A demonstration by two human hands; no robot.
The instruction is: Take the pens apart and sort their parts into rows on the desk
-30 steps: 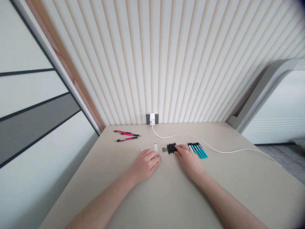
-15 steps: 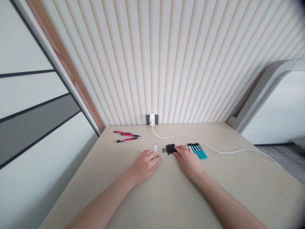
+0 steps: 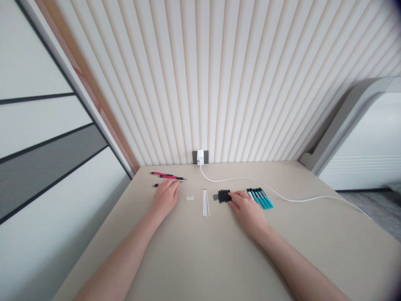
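My left hand (image 3: pixel 165 195) lies over the nearest of three pink and black pens (image 3: pixel 171 177), covering most of it. Its fingers are stretched forward, with no grip visible. My right hand (image 3: pixel 247 209) has its fingertips and thumb closed at the right end of a row of black ribbed grips (image 3: pixel 224 196), pinching the end one. Close to the row's left side lie small grey parts (image 3: pixel 215 197), perhaps springs. Thin white sticks (image 3: pixel 204 202) and a few small whitish pieces (image 3: pixel 189 198) lie between my hands. Teal barrels with black ends (image 3: pixel 265 200) sit beyond my right hand.
A white charger (image 3: pixel 200 157) is plugged into a dark socket at the ribbed wall. Its white cable (image 3: pixel 282 198) runs across the back of the table (image 3: pixel 200 259) and off the right edge. A pale headboard-like panel (image 3: pixel 363 142) stands at the right.
My left hand has moved left and slightly back, from the white sticks and small whitish pieces to the nearest pen. Those sticks and pieces are now uncovered. My right hand has stayed in place.
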